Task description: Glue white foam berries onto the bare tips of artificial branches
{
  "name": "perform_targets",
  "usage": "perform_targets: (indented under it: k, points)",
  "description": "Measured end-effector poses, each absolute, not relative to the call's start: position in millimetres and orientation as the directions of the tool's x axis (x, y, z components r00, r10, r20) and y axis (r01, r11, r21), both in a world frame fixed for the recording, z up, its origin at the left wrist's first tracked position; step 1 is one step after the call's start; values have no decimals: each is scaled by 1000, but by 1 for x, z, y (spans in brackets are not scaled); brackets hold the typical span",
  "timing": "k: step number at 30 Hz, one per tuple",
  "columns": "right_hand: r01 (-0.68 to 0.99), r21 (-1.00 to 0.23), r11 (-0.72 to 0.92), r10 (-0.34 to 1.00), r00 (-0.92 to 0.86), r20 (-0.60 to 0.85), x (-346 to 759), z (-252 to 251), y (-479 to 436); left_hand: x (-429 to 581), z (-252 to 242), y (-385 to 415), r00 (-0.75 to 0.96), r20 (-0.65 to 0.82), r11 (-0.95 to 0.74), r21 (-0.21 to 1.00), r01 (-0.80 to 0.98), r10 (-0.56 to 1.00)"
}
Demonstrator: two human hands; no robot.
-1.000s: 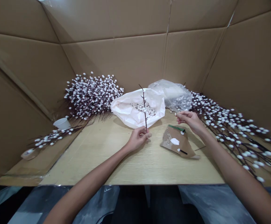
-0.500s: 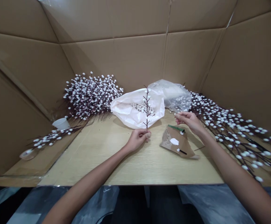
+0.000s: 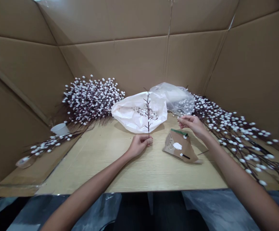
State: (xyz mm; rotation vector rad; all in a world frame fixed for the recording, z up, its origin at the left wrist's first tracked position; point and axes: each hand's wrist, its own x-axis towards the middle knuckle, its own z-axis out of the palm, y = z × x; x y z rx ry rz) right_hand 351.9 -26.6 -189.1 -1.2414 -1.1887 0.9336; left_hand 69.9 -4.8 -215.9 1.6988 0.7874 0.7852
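My left hand (image 3: 140, 143) pinches the lower end of a dark brown artificial twig (image 3: 148, 117), holding it upright. A few white berries sit near the twig's top; its lower side stubs look bare. Behind it lies an open white plastic bag (image 3: 122, 112) with many loose white berries (image 3: 143, 111) inside. My right hand (image 3: 192, 124) is closed in a pinch, with what looks like a small white berry (image 3: 178, 118) at the fingertips. Just below that hand lies a folded brown cardboard piece (image 3: 190, 149) bearing a white paste blob (image 3: 177, 146) and small dark sticks with white-smeared ends.
A big bundle of berry twigs (image 3: 91, 99) lies back left; more spread along the right (image 3: 233, 128). A clear plastic bag (image 3: 175, 96) is at the back. At left are a white cup (image 3: 60, 129) and a tape roll (image 3: 25, 162). Cardboard walls (image 3: 134, 61) enclose the table.
The whole view has shifted slightly left. Both hands keep nearly the same poses, the left still holding the twig upright and the right still pinched above the cardboard piece.
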Motion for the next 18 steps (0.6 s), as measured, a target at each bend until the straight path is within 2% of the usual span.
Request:
perform_targets:
  k: [7,18]
  points:
    - [106,-985,134,975,162,150,350,-191,-28,70,-217,-3,525,99,-144,988,47,845]
    - [145,-983,113,978,156,136,352,-199,-23,72,-212,-7,508,88,-104,995,3,857]
